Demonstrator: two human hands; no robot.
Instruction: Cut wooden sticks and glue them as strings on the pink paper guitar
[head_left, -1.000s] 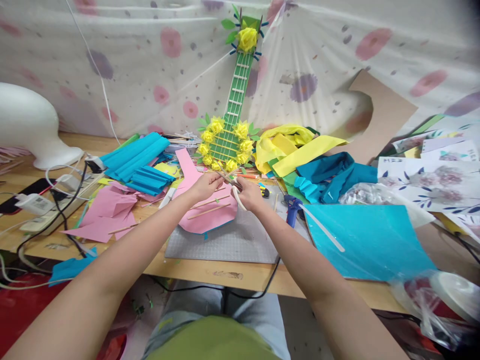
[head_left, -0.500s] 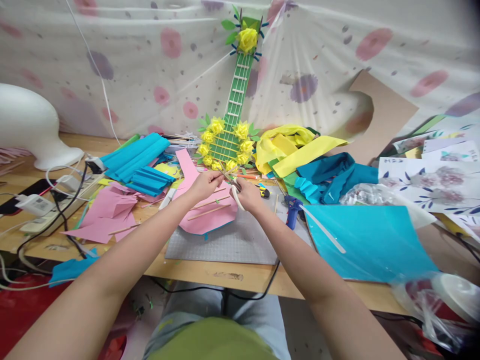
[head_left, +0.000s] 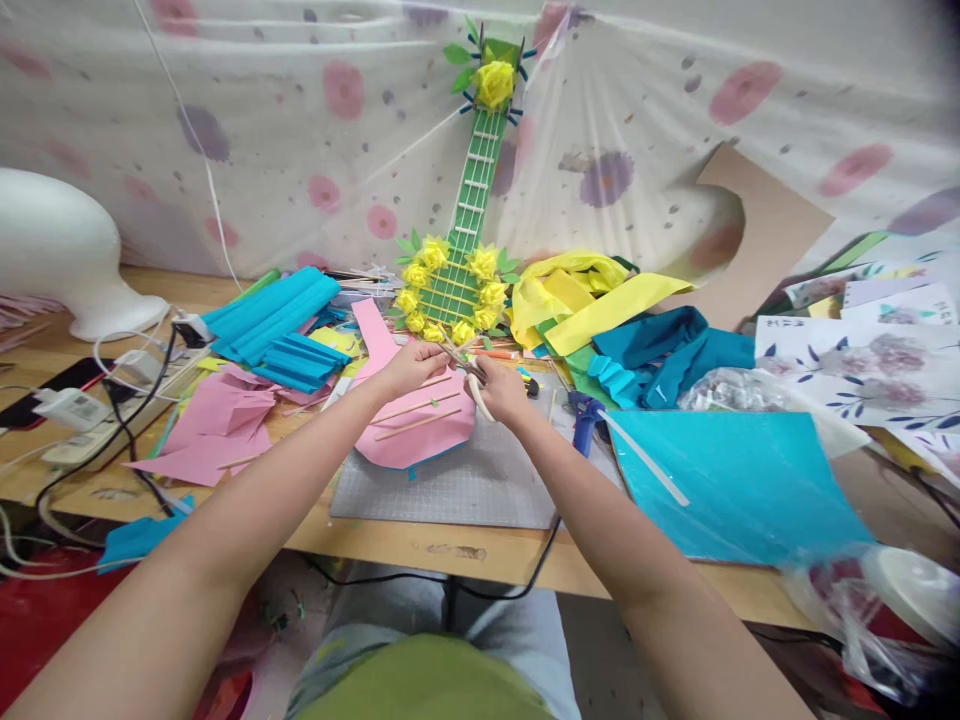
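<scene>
In my right hand (head_left: 499, 390) is a pair of scissors (head_left: 481, 398) with pale handles, its blades pointing toward my left fingertips. My left hand (head_left: 412, 367) is closed in a pinch near the blades; whatever thin piece it holds is too small to make out. Both hands are above a pink guitar-shaped cutout (head_left: 420, 440), which has a blue edge underneath. Thin wooden sticks (head_left: 418, 424) lie across its body. Behind my hands a green paper guitar (head_left: 469, 200), trimmed with yellow paper roses, leans against the curtain.
A grey cutting mat (head_left: 450, 500) lies under the cutout. To the right are a blue glue gun (head_left: 585, 420), a blue sheet (head_left: 735, 480) and yellow crepe paper (head_left: 622, 310). Pink paper scraps (head_left: 217, 420), a power strip (head_left: 97, 440) and a white foam head (head_left: 60, 250) occupy the left.
Very little differs. My hands have shifted slightly at the scissors, and the blades show a little more between them. The cutout and sticks stay in place.
</scene>
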